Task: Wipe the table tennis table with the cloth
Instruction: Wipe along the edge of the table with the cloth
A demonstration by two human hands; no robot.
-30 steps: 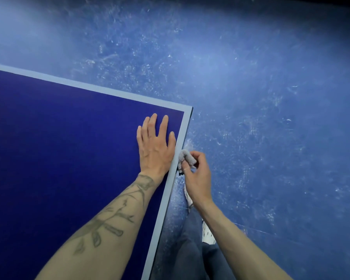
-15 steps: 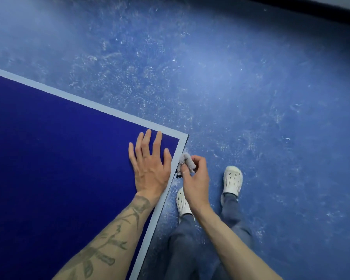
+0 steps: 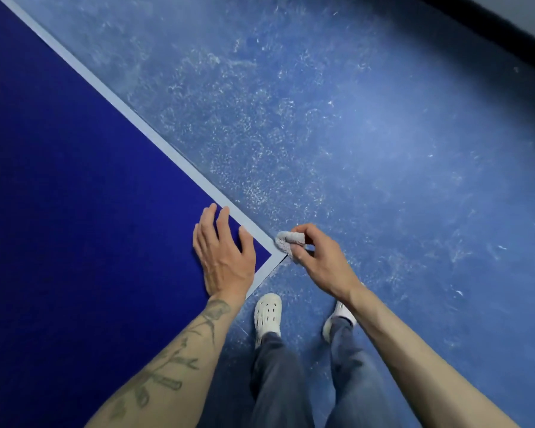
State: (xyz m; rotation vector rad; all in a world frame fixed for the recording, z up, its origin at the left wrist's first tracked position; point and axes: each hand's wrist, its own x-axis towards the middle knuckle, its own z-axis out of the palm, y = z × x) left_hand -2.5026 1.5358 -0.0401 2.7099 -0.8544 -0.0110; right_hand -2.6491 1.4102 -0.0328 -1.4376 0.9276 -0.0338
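Observation:
The dark blue table tennis table [image 3: 74,196] with its pale border line fills the left of the head view; its corner lies near the middle. My left hand [image 3: 224,257] rests flat on the tabletop just inside that corner, fingers spread, holding nothing. A small bunched grey cloth [image 3: 284,244] is pinched in my right hand [image 3: 318,261], which is off the table beside the corner. The cloth presses against the outer edge of the table right at the corner.
Scuffed blue floor [image 3: 368,134] with white marks surrounds the table. My two feet in white clogs [image 3: 267,316] stand on it just below the corner. A dark skirting strip [image 3: 507,23] runs along the top right.
My right hand has slid the cloth along the table's side edge up to the corner. The view has swung, so the table now lies more diagonally. My left hand stays flat near the corner.

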